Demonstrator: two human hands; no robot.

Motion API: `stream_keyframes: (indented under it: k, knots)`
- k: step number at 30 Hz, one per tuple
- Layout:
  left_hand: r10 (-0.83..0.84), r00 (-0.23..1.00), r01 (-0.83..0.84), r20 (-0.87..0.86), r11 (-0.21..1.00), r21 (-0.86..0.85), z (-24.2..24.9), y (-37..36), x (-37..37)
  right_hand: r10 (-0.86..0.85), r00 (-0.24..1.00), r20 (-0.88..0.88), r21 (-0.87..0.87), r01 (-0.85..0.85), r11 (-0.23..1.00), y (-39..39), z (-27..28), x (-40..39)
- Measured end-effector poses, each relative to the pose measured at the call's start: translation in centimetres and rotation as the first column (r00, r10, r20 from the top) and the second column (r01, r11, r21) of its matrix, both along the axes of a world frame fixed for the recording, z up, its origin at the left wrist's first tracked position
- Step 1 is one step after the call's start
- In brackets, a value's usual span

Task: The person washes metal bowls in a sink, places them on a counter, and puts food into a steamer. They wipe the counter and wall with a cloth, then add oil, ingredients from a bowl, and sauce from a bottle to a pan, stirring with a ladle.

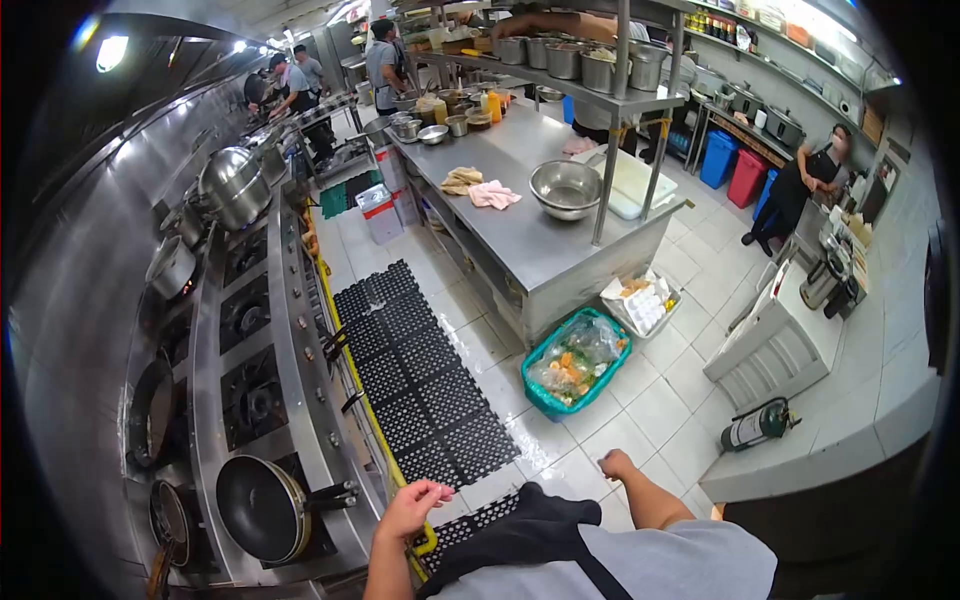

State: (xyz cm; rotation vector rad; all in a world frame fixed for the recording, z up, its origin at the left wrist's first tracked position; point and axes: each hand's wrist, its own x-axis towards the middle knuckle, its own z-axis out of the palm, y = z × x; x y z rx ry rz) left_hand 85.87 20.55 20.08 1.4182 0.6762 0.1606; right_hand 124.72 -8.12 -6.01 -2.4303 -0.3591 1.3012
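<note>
My left hand (413,508) is raised near the stove's front edge, its fingers loosely bent and partly apart, with nothing visible in them. The closest thing to it is a black frying pan (262,508) on the stove, its handle pointing towards my wrist without touching it. My right hand (617,465) hangs over the white floor tiles with its fingers curled in, and no held thing shows. Beyond it on the floor stands a teal basket (540,402) of food scraps and clear plastic bags.
A gas stove (205,390) runs along the left, carrying large pots (236,188). Black perforated mats (410,370) cover the aisle. A steel table (520,235) holds a metal bowl (566,190) and cloths. A fire extinguisher (758,428) lies at right. Several people work farther off.
</note>
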Motion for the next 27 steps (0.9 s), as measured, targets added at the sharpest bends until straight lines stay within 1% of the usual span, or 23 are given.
stream_keyframes:
  k: [1, 2, 4, 5, 6, 8, 9, 10, 12, 14, 16, 17, 18, 20, 21, 23, 24, 25, 26, 27]
  knots:
    - [0.03, 0.999, -0.03, 0.012, 0.999, -0.029, 0.2, 0.8, 1.1, 0.01, 0.988, 0.153, -0.156, 0.015, 0.988, 0.6, 0.5, 1.9]
    - [0.04, 0.999, -0.039, 0.015, 0.999, -0.032, 0.4, 1.6, 1.9, 0.02, 0.988, 0.156, -0.158, 0.005, 0.987, 1.5, 0.6, 3.6]
    - [0.048, 0.999, -0.048, -0.015, 0.998, -0.037, 1.0, 3.2, 2.8, -0.057, 0.996, 0.064, 0.003, 0.057, 0.998, 2.9, 0.0, 5.2]
    - [0.045, 0.998, -0.046, -0.037, 0.999, -0.024, 1.2, 4.0, 3.2, 0.005, 0.996, 0.089, 0.028, -0.007, 1.0, 4.4, -0.8, 5.7]
    - [0.049, 0.998, -0.05, -0.042, 0.998, -0.034, 1.2, 5.0, 3.5, 0.009, 0.996, 0.085, 0.018, -0.011, 1.0, 5.8, -1.4, 5.9]
    - [0.018, 0.997, -0.021, -0.072, 0.999, -0.045, 0.9, 7.5, 4.2, 0.146, 0.98, 0.133, 0.154, -0.166, 0.974, 10.7, -1.2, 5.4]
    - [0.048, 0.997, -0.054, -0.065, 0.995, -0.088, 1.2, 8.7, 4.7, 0.155, 0.982, 0.112, 0.224, -0.177, 0.958, 13.5, -1.3, 5.1]
    - [0.047, 0.997, -0.052, -0.055, 0.994, -0.094, 1.4, 10.2, 5.3, 0.165, 0.982, 0.095, 0.295, -0.186, 0.937, 16.5, -1.2, 4.7]
    - [0.005, 1.0, -0.006, -0.027, 1.0, -0.024, 1.8, 13.7, 6.4, 0.282, 0.939, 0.197, 0.422, -0.341, 0.84, 22.8, 1.0, 3.8]
    - [-0.001, 1.0, 0.002, 0.023, 0.999, -0.036, 2.2, 17.6, 7.4, 0.324, 0.928, 0.185, 0.494, -0.373, 0.785, 29.0, 6.5, 2.8]
    - [-0.016, 0.999, 0.015, 0.033, 1.0, 0.022, 2.8, 22.1, 8.4, 0.354, 0.929, 0.111, 0.531, -0.357, 0.769, 34.5, 8.9, 3.0]
    - [0.003, 0.997, -0.004, 0.075, 1.0, 0.011, 3.6, 24.2, 8.8, 0.322, 0.942, 0.092, 0.541, -0.319, 0.778, 36.9, 10.9, 3.0]
    - [0.004, 0.996, -0.005, 0.087, 1.0, 0.006, 3.9, 26.5, 8.9, 0.323, 0.941, 0.102, 0.533, -0.326, 0.781, 39.1, 12.1, 3.6]
    - [0.001, 0.994, -0.015, 0.113, 0.991, 0.132, 4.6, 30.8, 8.9, 0.26, 0.965, 0.04, 0.627, -0.227, 0.745, 43.2, 13.9, 5.0]
    - [0.026, 0.994, -0.041, 0.109, 0.99, 0.138, 5.1, 32.6, 8.9, 0.271, 0.955, 0.122, 0.589, -0.289, 0.755, 45.1, 14.7, 6.1]
    - [0.017, 0.994, -0.029, 0.108, 0.992, 0.119, 5.0, 36.1, 9.0, 0.146, 0.979, 0.139, 0.693, -0.202, 0.692, 48.0, 15.5, 8.1]
    - [0.006, 0.994, -0.018, 0.107, 0.994, 0.106, 4.9, 37.6, 9.0, 0.074, 0.988, 0.138, 0.682, -0.149, 0.716, 49.2, 15.9, 9.2]
    - [-0.006, 0.996, -0.005, 0.084, 0.991, 0.134, 5.2, 38.9, 9.3, 0.012, 0.99, 0.14, 0.68, -0.105, 0.725, 50.5, 16.5, 10.2]
    - [-0.02, 0.997, 0.01, 0.072, 0.991, 0.132, 5.1, 40.1, 9.5, -0.01, 0.978, 0.21, 0.674, -0.137, 0.726, 51.7, 16.1, 11.8]
    - [-0.008, 0.998, 0.0, 0.06, 0.991, 0.134, 4.7, 41.2, 9.8, -0.068, 0.966, 0.25, 0.65, -0.116, 0.751, 52.8, 16.8, 12.9]
